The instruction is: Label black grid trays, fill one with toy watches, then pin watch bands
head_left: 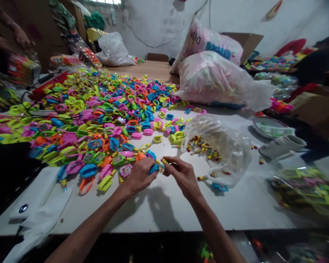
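My left hand [139, 174] is closed around a blue toy watch [153, 168], its band sticking out past the fingers. Right beside it, my right hand [182, 174] pinches a small yellow tube [164, 161] between thumb and fingertips, close to the watch; whether the two touch I cannot tell. To the left spreads a large heap of colourful plastic toy watches [104, 128]. On the right lies an open clear plastic bag [230, 146] holding small yellow-and-red tubes [203, 146]. A loose blue watch [219, 187] rests by the bag's near edge.
Full plastic sacks [214, 80] stand at the back of the white table [235, 212]. A white cylinder [282, 146] and a bowl [271, 126] are on the right, near a bag of packed toys [309, 186]. Another person's hand [22, 36] shows at upper left.
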{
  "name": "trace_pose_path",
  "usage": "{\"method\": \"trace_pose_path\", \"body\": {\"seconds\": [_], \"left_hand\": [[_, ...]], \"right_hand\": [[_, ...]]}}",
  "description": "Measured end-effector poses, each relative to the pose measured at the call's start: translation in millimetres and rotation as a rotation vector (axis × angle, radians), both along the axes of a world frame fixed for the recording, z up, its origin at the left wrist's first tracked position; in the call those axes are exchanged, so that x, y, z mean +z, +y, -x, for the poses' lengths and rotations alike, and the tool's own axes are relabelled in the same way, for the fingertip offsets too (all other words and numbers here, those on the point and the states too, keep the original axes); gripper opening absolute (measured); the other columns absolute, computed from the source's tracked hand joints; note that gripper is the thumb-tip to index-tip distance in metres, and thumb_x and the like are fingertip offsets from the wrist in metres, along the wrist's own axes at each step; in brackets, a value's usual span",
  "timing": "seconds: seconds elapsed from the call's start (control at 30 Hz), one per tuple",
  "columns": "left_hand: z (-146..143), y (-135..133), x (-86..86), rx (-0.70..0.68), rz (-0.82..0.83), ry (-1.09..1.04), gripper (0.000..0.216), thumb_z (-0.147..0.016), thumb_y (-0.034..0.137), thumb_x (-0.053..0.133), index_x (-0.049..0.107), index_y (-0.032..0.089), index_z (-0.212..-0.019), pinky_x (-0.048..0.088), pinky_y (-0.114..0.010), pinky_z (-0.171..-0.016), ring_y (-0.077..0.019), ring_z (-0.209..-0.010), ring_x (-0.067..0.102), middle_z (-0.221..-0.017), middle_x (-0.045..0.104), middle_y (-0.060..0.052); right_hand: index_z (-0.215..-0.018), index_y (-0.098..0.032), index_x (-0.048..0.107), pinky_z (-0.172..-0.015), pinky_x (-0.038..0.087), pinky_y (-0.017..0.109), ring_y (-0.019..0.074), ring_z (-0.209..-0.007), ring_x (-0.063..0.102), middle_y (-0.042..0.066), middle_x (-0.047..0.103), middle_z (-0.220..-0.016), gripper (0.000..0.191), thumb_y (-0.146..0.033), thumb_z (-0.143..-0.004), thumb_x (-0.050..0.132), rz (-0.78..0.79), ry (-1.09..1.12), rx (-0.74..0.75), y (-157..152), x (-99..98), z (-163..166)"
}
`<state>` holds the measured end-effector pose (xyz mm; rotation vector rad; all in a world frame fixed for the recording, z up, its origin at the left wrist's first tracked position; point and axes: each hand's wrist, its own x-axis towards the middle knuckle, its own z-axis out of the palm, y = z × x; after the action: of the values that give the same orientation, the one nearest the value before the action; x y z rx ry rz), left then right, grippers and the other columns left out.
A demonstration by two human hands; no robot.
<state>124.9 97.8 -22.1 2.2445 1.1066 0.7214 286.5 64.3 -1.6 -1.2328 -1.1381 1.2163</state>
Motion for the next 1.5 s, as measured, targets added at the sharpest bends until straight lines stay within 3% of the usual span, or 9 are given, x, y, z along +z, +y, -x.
{"method": "trace_pose_path", "body": {"seconds": [0.1, 0.2, 0.33, 0.4, 0.47, 0.53, 0.67, 0.93, 1.5], "left_hand": [[0, -4, 2.6, 0.029, 0.029, -0.098, 0.004, -0.069, 0.015, 0.055, 0.054, 0.018, -0.071, 0.038, -0.03, -0.07, -0.0181, -0.078, 0.05, -0.081, 0.053, -0.004], [-1, -13, -0.2, 0.188, 0.157, -0.35, 0.015, -0.057, 0.011, 0.061, 0.052, 0.017, -0.067, 0.042, -0.031, -0.076, -0.0187, -0.085, 0.051, -0.085, 0.054, -0.004], [-1, -22, -15.1, 0.399, 0.759, -0.816, 0.02, -0.055, 0.022, 0.059, 0.051, 0.016, -0.072, 0.044, -0.027, -0.054, -0.0135, -0.057, 0.053, -0.062, 0.053, 0.002], [-1, -25, -19.4, 0.505, 0.888, -1.043, 0.018, -0.056, 0.025, 0.054, 0.051, 0.015, -0.071, 0.039, -0.022, -0.046, -0.0103, -0.047, 0.048, -0.054, 0.05, 0.003], [2, -29, -18.3, 0.607, 0.867, -1.141, 0.014, -0.056, 0.026, 0.05, 0.049, 0.015, -0.065, 0.032, -0.019, -0.042, -0.0074, -0.043, 0.042, -0.05, 0.046, 0.004], [7, -33, -14.2, 0.62, 0.829, -1.108, 0.009, -0.055, 0.025, 0.048, 0.046, 0.017, -0.059, 0.026, -0.019, -0.039, -0.0059, -0.04, 0.035, -0.046, 0.041, 0.005], [24, -41, -8.4, 0.385, 0.862, -0.858, 0.006, -0.052, 0.022, 0.045, 0.047, 0.016, -0.053, 0.017, -0.02, -0.038, -0.0057, -0.038, 0.026, -0.042, 0.036, 0.006], [47, -54, -3.9, 0.181, 0.858, -0.592, 0.009, -0.055, 0.022, 0.045, 0.049, 0.015, -0.056, 0.021, -0.021, -0.045, -0.007, -0.046, 0.029, -0.048, 0.037, 0.004], [61, -51, -5.2, 0.067, 0.875, -0.495, 0.009, -0.054, 0.023, 0.042, 0.046, 0.015, -0.053, 0.017, -0.023, -0.043, -0.0075, -0.044, 0.026, -0.046, 0.033, 0.004]], "right_hand": [[-0.096, -0.016, 0.067, -0.056, 0.048, 0.028, 0.0142, -0.057, 0.056, 0.002, 0.063, -0.064, 0.035, -0.042, -0.073, 0.067, -0.013, -0.011, 0.032, -7, -0.1, 14], [-0.097, -0.016, 0.067, -0.053, 0.047, 0.027, 0.0144, -0.055, 0.056, 0.004, 0.065, -0.074, 0.039, -0.044, -0.07, 0.069, -0.003, -0.054, -0.014, -19, -6.0, 23], [-0.098, -0.016, 0.067, -0.047, 0.043, 0.024, 0.0166, -0.055, 0.057, 0.002, 0.062, -0.059, 0.044, -0.047, -0.066, 0.071, 0.096, -0.155, -0.085, -24, -26.5, 21], [-0.094, -0.016, 0.069, -0.049, 0.044, 0.024, 0.0171, -0.055, 0.057, 0.002, 0.061, -0.055, 0.044, -0.048, -0.064, 0.072, 0.104, -0.187, -0.023, -24, -34.4, 22], [-0.091, -0.015, 0.07, -0.052, 0.045, 0.026, 0.0171, -0.055, 0.057, 0.002, 0.06, -0.054, 0.043, -0.048, -0.063, 0.073, 0.107, -0.184, 0.067, -25, -35.4, 26], [-0.092, -0.015, 0.07, -0.055, 0.045, 0.027, 0.0168, -0.055, 0.056, 0.002, 0.06, -0.054, 0.043, -0.048, -0.065, 0.071, 0.117, -0.152, 0.107, -27, -30.2, 32], [-0.084, -0.014, 0.069, -0.056, 0.043, 0.027, 0.0135, -0.053, 0.054, 0.003, 0.062, -0.061, 0.033, -0.043, -0.068, 0.07, 0.11, -0.024, 0.135, -25, -14.9, 41], [-0.084, -0.014, 0.07, -0.058, 0.043, 0.025, 0.012, -0.058, 0.054, 0.001, 0.061, -0.06, 0.021, -0.03, -0.07, 0.07, 0.122, 0.026, 0.337, -27, -1.5, 43], [-0.086, -0.015, 0.073, -0.058, 0.043, 0.025, 0.0124, -0.056, 0.054, 0.001, 0.061, -0.057, 0.023, -0.033, -0.072, 0.069, 0.136, -0.006, 0.455, -31, 0.4, 47]]}}
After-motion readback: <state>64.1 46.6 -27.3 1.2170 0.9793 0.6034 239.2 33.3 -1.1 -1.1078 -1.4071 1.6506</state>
